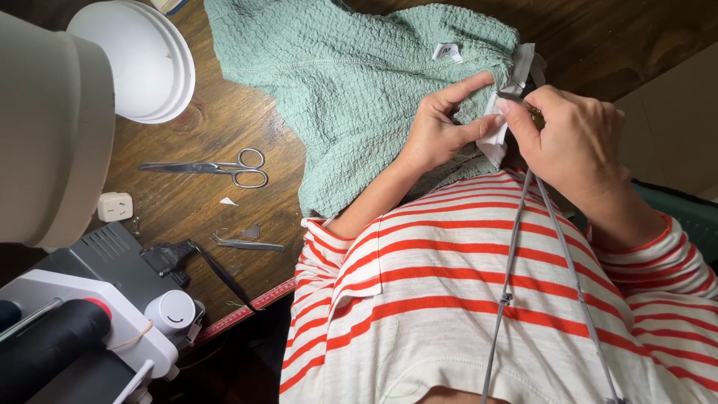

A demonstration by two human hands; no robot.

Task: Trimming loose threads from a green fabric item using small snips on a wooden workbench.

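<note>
Your left hand (437, 131) is pinching the edge of the green crinkled garment (351, 82) together with a strip of white fabric (497, 138), thumb pressed against forefinger on the fold. Your right hand (572, 142) is closing its thumb and fingertips on something small and dark at that same spot; it is too hidden to tell whether it is a pin, a needle or a seam tool. The garment is lying toward the far edge of the wooden tabletop (217, 127), its lower corner hanging toward the near edge and over your striped shirt (464, 299), with a small white label (446, 51) showing near the neckline.

You seem to be working on the join between the white strip and the green cloth, by hand, close to your chest. The next move calls for keeping the two layers pinched flat and aligned while the right hand is guiding its small tool, so the textured cloth is not stretching or slipping.

The scissors (217, 167) are lying well apart to your left, the tweezers (247, 244) nearer the tabletop's near edge beside a red measuring tape (250, 307), and the sewing machine (90, 314) is sitting at the near left corner.
</note>
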